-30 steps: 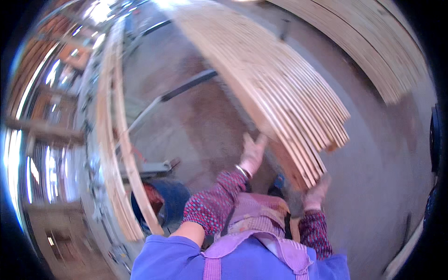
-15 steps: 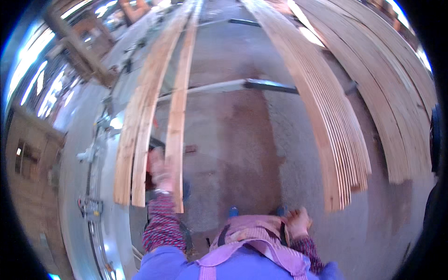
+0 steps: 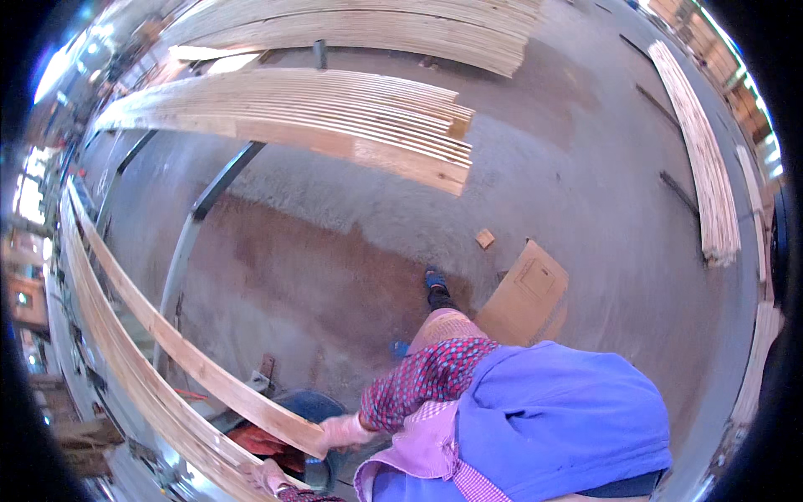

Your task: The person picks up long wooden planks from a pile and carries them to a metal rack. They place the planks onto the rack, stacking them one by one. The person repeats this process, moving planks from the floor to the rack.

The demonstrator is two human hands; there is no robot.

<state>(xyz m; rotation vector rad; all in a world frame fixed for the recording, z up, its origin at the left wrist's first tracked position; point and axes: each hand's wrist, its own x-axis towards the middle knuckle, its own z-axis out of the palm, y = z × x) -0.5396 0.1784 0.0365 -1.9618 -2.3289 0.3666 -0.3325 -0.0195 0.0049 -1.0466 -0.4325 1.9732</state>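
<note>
At the lower left, my right hand (image 3: 341,432) closes round the near end of a long, pale wooden board (image 3: 255,408). My left hand (image 3: 269,477) grips the end of the wooden boards (image 3: 159,402) lying alongside, outward of that one. A narrow gap separates the two sets, and both run off toward the far left. Under the board ends is a dark blue round container (image 3: 311,403) with something reddish next to it, partly hidden. Patterned sleeves cover both my forearms; the left one is mostly cut off by the lower edge.
A row of stacked boards (image 3: 335,117) rests on metal supports (image 3: 209,192) across the upper left, with a larger timber pile (image 3: 376,29) behind. On the floor lie a flattened cardboard piece (image 3: 527,293) and a small wood block (image 3: 485,239). Another board bundle (image 3: 694,159) stands far right.
The view has swung right, so the stacked boards now lie across the top. My right hand has come from beside my body onto a board's end; my left has shifted to the neighbouring boards.
</note>
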